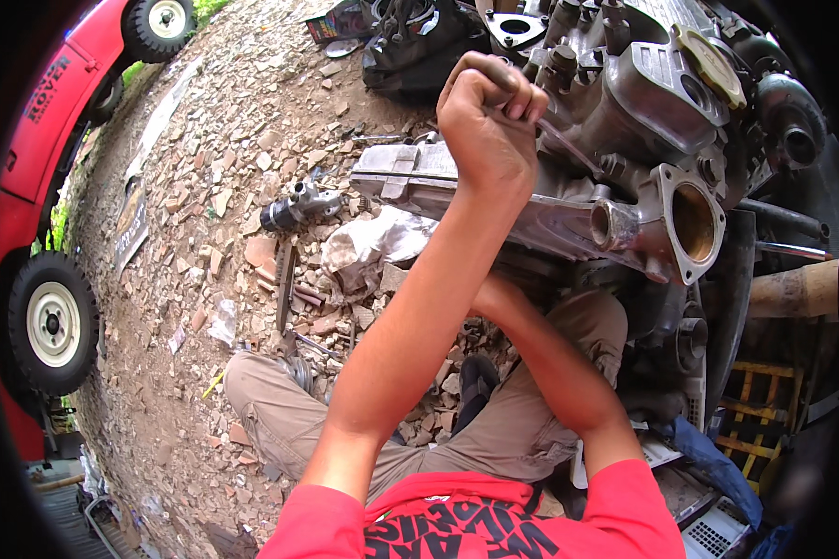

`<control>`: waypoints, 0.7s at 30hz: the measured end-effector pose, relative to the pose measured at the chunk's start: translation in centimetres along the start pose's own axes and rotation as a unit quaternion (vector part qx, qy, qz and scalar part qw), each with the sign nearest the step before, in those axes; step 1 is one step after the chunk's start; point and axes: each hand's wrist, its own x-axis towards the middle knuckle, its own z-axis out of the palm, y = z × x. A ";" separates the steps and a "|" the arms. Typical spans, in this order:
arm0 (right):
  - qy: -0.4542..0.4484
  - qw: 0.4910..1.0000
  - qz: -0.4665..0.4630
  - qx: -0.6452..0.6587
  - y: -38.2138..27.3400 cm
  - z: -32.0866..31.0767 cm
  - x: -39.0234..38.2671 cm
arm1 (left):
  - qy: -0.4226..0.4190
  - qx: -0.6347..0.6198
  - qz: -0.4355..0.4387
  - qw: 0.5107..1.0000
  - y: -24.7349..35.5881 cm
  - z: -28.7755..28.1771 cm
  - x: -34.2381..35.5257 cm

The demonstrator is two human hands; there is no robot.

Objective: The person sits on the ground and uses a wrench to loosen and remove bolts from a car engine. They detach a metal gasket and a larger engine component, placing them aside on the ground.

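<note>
My left hand [492,116] is raised over the engine [643,102], its fingers curled round a slim metal wrench [569,144]. The wrench slants down to a bolt [612,168] on the engine's side. Below it, a cast pipe flange [694,224] with an oval opening faces outward. Under my left hand runs a long flat grey cover [401,172]. My right hand [490,294] reaches in beneath the engine's lower edge; my left forearm crosses in front and hides its fingers.
Rubble and broken tile cover the ground. A metal fitting with a black end [298,207], a whitish rag [382,238] and a rusty flat bar [285,284] lie left of the engine. A black bag [419,51] sits behind. A red vehicle [61,112] stands far left.
</note>
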 end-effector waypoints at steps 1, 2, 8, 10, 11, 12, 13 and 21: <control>0.039 0.996 -0.075 -0.027 1.6 0.4 0.3 | -0.033 0.004 -0.001 0.999 -0.2 0.8 0.5; 0.063 0.990 -0.116 -0.047 2.7 0.5 0.6 | -0.059 0.024 -0.004 0.998 -0.4 2.0 0.6; 0.064 0.990 -0.101 -0.071 4.3 0.5 0.3 | -0.022 0.055 0.058 0.997 -2.5 3.8 1.1; 0.060 0.991 -0.091 -0.074 4.0 0.3 0.0 | 0.031 0.032 0.074 0.996 -1.5 3.5 0.7; 0.058 0.991 -0.087 -0.078 3.9 0.2 -0.1 | 0.019 0.059 0.061 0.996 -1.4 2.3 0.6; 0.057 0.992 -0.084 -0.081 3.9 0.1 -0.1 | 0.033 0.056 0.072 0.995 -1.3 2.1 0.4; 0.058 0.992 -0.080 -0.082 3.9 0.1 -0.2 | 0.047 0.053 0.082 0.994 -1.2 2.2 0.0; 0.064 0.990 -0.081 -0.099 4.8 0.3 -0.5 | -0.001 0.207 0.212 0.955 -1.8 4.0 -1.2</control>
